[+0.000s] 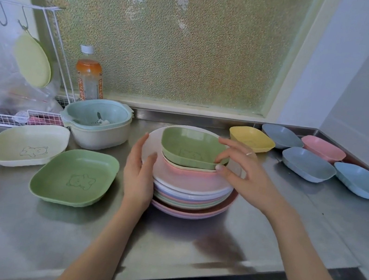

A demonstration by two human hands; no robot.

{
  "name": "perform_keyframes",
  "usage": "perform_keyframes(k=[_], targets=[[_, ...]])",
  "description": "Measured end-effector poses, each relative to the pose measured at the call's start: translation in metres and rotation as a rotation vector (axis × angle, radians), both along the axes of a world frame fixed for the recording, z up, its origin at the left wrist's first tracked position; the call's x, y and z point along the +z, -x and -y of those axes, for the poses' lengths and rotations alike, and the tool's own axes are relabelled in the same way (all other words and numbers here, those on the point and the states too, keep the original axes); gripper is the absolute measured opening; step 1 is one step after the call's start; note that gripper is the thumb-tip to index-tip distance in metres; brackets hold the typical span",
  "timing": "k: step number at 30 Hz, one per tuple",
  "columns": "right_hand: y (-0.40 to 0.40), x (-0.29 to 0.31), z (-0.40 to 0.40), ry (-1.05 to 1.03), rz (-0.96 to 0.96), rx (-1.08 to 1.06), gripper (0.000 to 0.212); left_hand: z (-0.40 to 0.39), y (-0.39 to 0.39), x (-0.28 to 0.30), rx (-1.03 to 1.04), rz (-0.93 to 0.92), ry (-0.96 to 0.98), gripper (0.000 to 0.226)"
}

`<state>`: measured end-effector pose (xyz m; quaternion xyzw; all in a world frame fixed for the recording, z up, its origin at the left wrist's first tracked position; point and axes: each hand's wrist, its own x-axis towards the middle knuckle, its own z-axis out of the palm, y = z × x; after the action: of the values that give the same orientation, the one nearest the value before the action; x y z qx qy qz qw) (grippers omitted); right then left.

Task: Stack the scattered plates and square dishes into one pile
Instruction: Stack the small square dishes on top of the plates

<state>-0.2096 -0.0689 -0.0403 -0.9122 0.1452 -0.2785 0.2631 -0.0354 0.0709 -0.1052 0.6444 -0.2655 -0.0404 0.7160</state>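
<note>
Left hand (pixel 139 176) is flat and spread against the side of the plate pile (pixel 192 190) mid-surface. Right hand (pixel 240 167) pinches the green dish (pixel 189 146) on top; more dishes sit scattered either side.

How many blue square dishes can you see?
3, all on the steel counter's right side: one blue square dish at the back, one in the middle, one nearest the right edge. None looks hidden.

Ten square dishes show: two nested on the plate pile (pixel 193 185) at centre, two green ones lower left, a yellow one at the left edge, five upper right. The pile holds about six round plates; the exact number is unclear. One bottle (pixel 89 75) and one colander bowl (pixel 98 123) stand upper left.
</note>
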Motion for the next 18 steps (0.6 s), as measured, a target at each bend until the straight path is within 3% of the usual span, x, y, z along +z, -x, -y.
perform_keyframes(k=[3,5,10,12,15,18], targets=[[-0.002,-0.001,-0.002,0.040,-0.014,-0.014,0.007,-0.003,0.008,0.002,0.053,0.481,-0.119,0.054],[-0.002,-0.001,-0.002,0.026,-0.016,-0.017,0.008,-0.003,0.012,0.003,0.043,0.666,-0.163,0.045],[0.001,-0.007,0.001,-0.105,-0.002,0.037,0.007,-0.004,0.016,0.005,0.075,0.704,-0.206,0.035],[0.001,-0.010,0.009,-0.197,0.088,0.022,0.011,-0.004,0.016,0.005,0.070,0.701,-0.196,0.033],[-0.008,-0.014,0.036,-0.191,0.285,-0.196,0.015,-0.004,0.017,0.007,0.061,0.659,-0.153,0.036],[-0.025,-0.027,0.079,-0.044,0.156,-0.451,0.025,-0.004,0.018,0.010,0.071,0.586,-0.077,0.040]])
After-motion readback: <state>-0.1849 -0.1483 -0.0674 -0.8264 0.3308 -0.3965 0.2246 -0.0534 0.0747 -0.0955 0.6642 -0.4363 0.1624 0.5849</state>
